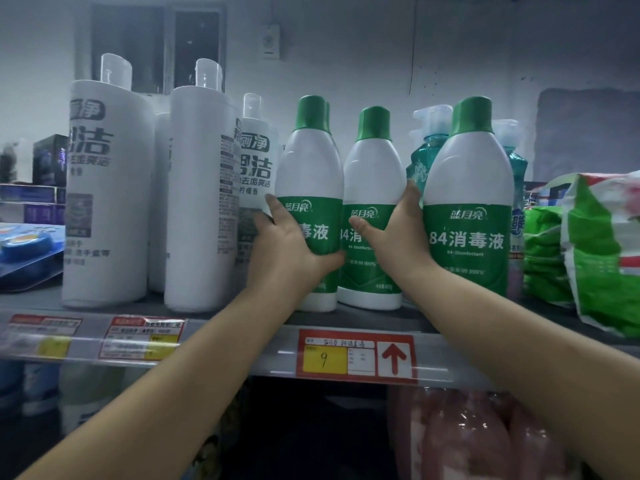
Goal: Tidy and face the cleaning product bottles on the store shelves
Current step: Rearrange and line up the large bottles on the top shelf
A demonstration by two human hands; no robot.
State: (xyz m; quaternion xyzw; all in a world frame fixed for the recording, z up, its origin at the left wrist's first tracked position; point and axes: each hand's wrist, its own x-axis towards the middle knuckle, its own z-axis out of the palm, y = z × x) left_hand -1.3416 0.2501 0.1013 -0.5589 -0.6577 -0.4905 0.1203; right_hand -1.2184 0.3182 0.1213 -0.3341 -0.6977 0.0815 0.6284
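A grey metal shelf runs across the view under a pale wall with a dark window high up; its front rail carries price tags, among them a red one with a yellow panel marked "9" and a red upward arrow.

The left hand wraps the lower body of the left 84 disinfectant bottle, fingers curled round its far left side, thumb under the green label. The right hand grips the middle 84 disinfectant bottle, thumb across the front of the label, fingers reaching behind its right side. The two bottles stand upright, touching, near the shelf's front edge.

Just right of the right hand's fingers stands a third 84 disinfectant bottle, its label facing forward: 蓝月亮, "84消毒液", "84-Disinfectant". Behind those fingers are teal pump bottles. Left of the left hand's fingers, tall white cleaner bottles crowd close, one showing its back panel of small print. Little free room shows either side of the hands.

Far right lie green bagged goods; far left, blue packaged items.
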